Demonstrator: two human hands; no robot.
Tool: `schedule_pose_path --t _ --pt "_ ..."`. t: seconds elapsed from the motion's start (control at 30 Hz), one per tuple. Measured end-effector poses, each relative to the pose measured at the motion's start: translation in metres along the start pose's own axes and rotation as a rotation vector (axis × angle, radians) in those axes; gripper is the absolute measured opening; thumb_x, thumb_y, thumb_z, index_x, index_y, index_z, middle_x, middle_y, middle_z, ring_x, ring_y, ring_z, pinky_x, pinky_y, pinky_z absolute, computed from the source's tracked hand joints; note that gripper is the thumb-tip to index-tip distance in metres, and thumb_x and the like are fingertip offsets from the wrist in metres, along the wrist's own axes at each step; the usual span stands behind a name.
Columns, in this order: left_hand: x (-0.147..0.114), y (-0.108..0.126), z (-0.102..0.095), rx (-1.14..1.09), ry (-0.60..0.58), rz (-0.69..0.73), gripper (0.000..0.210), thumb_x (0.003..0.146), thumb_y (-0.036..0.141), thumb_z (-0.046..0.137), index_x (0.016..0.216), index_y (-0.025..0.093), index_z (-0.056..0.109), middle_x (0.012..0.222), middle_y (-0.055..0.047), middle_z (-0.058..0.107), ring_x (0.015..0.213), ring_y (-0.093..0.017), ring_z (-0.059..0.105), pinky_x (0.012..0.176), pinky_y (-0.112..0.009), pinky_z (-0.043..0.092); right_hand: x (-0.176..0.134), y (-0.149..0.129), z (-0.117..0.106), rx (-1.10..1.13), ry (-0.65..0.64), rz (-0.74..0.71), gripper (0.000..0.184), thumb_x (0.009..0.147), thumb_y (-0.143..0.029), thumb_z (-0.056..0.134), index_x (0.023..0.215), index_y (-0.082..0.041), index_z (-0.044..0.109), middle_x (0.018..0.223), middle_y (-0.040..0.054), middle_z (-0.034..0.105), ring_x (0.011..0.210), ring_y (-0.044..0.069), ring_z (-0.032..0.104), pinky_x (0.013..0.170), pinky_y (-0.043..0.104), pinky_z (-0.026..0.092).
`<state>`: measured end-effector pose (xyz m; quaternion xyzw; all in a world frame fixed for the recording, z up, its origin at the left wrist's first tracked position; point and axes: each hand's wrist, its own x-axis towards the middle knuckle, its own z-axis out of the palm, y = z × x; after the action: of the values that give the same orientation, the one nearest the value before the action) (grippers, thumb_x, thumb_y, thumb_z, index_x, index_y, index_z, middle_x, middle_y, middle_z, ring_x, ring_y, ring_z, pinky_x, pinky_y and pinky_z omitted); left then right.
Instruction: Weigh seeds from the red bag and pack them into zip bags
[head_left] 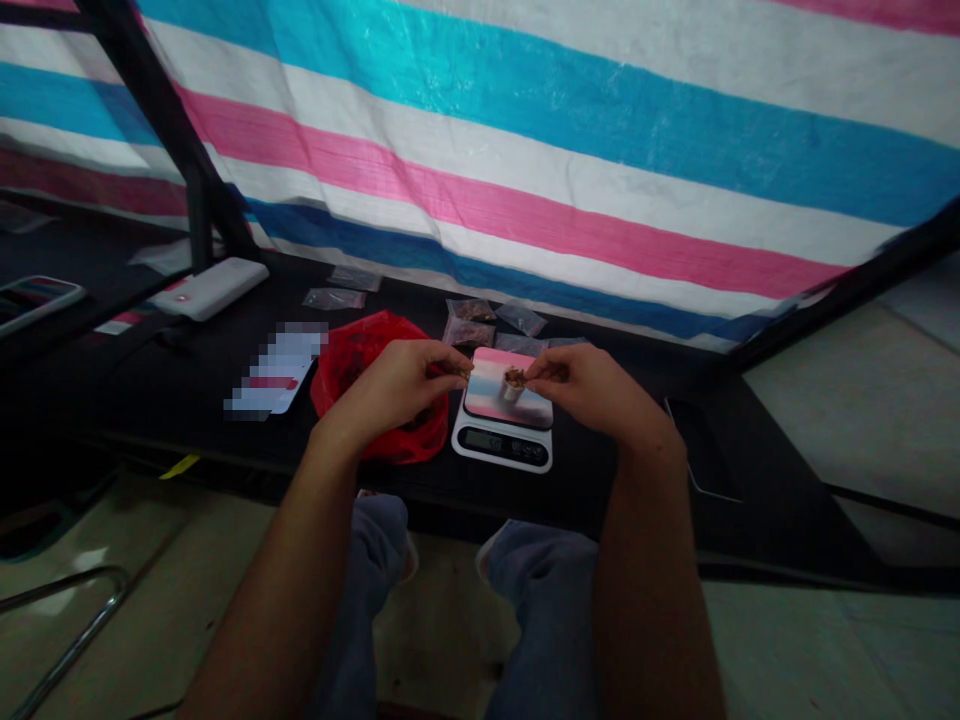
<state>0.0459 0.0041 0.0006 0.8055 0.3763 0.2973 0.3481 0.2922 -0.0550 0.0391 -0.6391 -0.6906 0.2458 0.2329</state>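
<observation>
A white digital kitchen scale [501,447] lies on the black table, with its plate mirroring the striped sheet. On the plate stands a small pale cup [511,392], heaped with brown dried flakes [514,376]. My left hand [405,385] is closed in a pinch at the plate's left edge, with a little of the brownish flakes between the fingertips. My right hand [581,385] pinches at the cup's right side, its fingertips against the heap; what they hold is too small to make out. Under my left hand sits an open red plastic bag [397,445] with dark contents, partly hidden.
Behind the scale lie several small clear bags [471,333], some with brown contents. More clear bags [335,298] lie left of them. A blurred-out packet [277,370], a white power bank [214,288] and a phone [705,450] are around. A striped sheet [525,130] hangs behind.
</observation>
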Motion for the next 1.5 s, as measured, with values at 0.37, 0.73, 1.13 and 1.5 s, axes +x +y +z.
schedule_pose_path --t 0.37,0.73,1.13,1.5 --pt "0.004 -0.002 0.004 -0.340 0.120 0.006 0.034 0.081 0.039 0.083 0.107 0.018 0.082 0.111 -0.009 0.082 0.106 -0.025 0.076 0.101 -0.039 0.058 0.012 -0.019 0.025 0.304 0.097 -0.241 0.020 0.090 -0.020 0.067 0.108 -0.018 0.076 0.105 0.0083 0.080 0.091 0.020 0.074 0.083 0.034 0.059" --pt "-0.005 0.010 -0.009 -0.341 0.328 -0.003 0.040 0.075 0.045 0.088 0.103 0.017 0.084 0.107 -0.010 0.083 0.099 -0.024 0.077 0.094 -0.037 0.063 0.034 -0.036 0.061 0.906 -0.009 -0.192 0.030 0.084 -0.023 0.076 0.114 -0.020 0.076 0.108 0.0066 0.081 0.107 0.022 0.077 0.103 0.042 0.062" --pt "-0.007 0.018 -0.015 0.001 0.308 0.090 0.021 0.084 0.027 0.077 0.103 0.020 0.084 0.105 -0.006 0.082 0.097 -0.019 0.074 0.093 -0.029 0.060 0.035 -0.038 0.066 0.929 0.047 -0.033 0.022 0.079 -0.021 0.081 0.101 -0.018 0.080 0.096 0.0049 0.083 0.091 0.019 0.079 0.093 0.036 0.065" --pt "-0.010 0.016 -0.018 0.010 0.272 0.066 0.021 0.085 0.026 0.075 0.104 0.020 0.082 0.104 -0.005 0.082 0.096 -0.019 0.074 0.094 -0.030 0.059 0.037 -0.036 0.067 0.821 0.118 -0.120 0.017 0.076 -0.026 0.082 0.089 -0.017 0.078 0.089 0.0051 0.081 0.084 0.019 0.076 0.084 0.034 0.064"
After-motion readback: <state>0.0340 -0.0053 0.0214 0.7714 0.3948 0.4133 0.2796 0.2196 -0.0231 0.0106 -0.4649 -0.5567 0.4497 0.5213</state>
